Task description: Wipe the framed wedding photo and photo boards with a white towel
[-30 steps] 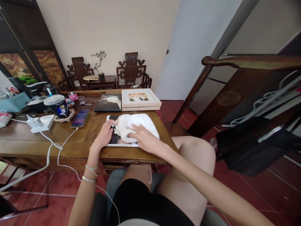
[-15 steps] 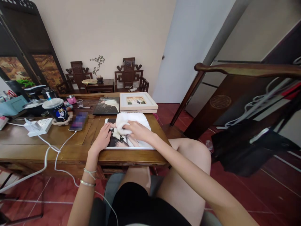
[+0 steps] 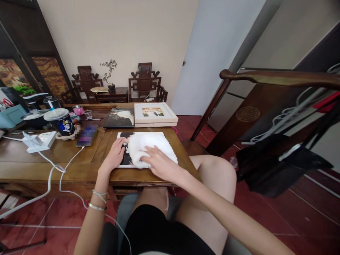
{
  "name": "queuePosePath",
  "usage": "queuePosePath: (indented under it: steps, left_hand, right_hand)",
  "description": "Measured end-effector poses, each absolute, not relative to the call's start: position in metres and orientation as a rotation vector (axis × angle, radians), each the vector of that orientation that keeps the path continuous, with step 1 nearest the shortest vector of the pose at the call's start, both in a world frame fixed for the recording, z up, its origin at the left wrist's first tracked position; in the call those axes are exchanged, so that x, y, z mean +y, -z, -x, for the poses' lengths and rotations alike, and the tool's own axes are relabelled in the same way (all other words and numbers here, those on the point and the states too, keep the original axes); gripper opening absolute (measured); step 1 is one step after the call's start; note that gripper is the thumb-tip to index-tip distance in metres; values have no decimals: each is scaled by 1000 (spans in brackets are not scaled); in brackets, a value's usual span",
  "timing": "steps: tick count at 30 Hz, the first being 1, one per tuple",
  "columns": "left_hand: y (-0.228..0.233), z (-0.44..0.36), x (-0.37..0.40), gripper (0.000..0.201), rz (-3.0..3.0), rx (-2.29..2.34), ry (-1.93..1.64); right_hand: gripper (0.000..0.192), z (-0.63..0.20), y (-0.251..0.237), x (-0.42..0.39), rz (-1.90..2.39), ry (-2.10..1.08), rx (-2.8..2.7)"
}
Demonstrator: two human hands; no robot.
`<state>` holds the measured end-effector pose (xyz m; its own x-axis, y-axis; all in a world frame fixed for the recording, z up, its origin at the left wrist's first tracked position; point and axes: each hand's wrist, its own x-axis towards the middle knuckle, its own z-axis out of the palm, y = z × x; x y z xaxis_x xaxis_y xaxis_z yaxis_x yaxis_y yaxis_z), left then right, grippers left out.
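A flat photo print lies at the near edge of the wooden table. A white fluffy cloth covers most of it. My right hand presses flat on the near part of the cloth, fingers spread. My left hand rests palm down on the print's left edge, holding it in place. Two thin bracelets sit on my left wrist. Only a dark strip of the print shows between my hands.
Behind the print lie a white-framed picture and a dark print. Left of them are a phone on a white cable, a lidded cup, a power strip. A wooden railing stands right.
My right hand has drawn the cloth back toward the near edge of the print, after pushing it away half a second ago. My left hand stays on the print's left edge.
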<state>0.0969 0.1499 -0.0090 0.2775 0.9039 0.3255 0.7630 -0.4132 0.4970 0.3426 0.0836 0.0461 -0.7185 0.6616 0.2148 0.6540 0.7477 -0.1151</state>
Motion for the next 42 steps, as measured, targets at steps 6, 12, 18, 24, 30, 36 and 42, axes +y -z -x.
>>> queuePosePath:
  steps: [6, 12, 18, 24, 30, 36, 42]
  left_hand:
    - [7, -96, 149, 51, -2314, 1536, -825]
    - [8, -95, 152, 50, -2311, 1527, -842]
    - [4, -97, 150, 53, -2320, 1568, -774]
    - [4, -96, 149, 51, -2320, 1539, -806]
    - [6, -97, 149, 51, -2320, 1539, -801]
    - [5, -98, 148, 51, -2337, 1529, -801]
    - [5, -99, 146, 52, -2335, 1542, -777]
  right_hand:
    - [49, -355, -53, 42, 1005, -165, -2763]
    - [56, -341, -48, 101, 1093, -110, -2697]
    - [50, -316, -55, 173, 1169, -44, -2662]
    - [48, -311, -57, 173, 1215, -29, -2635]
    - [51, -329, -54, 102, 1099, -149, -2732]
    - [52, -346, -53, 49, 1007, -199, -2797]
    - [53, -343, -54, 88, 1058, -192, -2773]
